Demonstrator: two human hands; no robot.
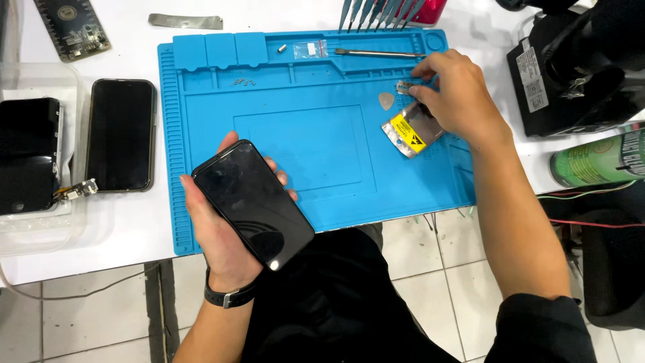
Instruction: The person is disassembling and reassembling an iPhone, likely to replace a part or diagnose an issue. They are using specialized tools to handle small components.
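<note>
My left hand [218, 232] holds a black smartphone [253, 203] face up over the near edge of a blue silicone work mat [302, 144]. My right hand [457, 94] rests at the mat's right side, fingertips pinched on a small metallic part [404, 86]. Under that hand lies a silver anti-static bag with a yellow label [410, 134]. A pale guitar-pick-shaped opening tool [386, 101] lies just left of the bag.
A metal spudger [376, 52] and tiny screws [243, 82] sit on the mat. Left of the mat lie a second black phone [121, 134], a clear tray with a dark device [27, 154] and a circuit board [70, 27]. Tweezers [376, 13], black equipment [571, 74] and a green can [598, 158] stand to the right.
</note>
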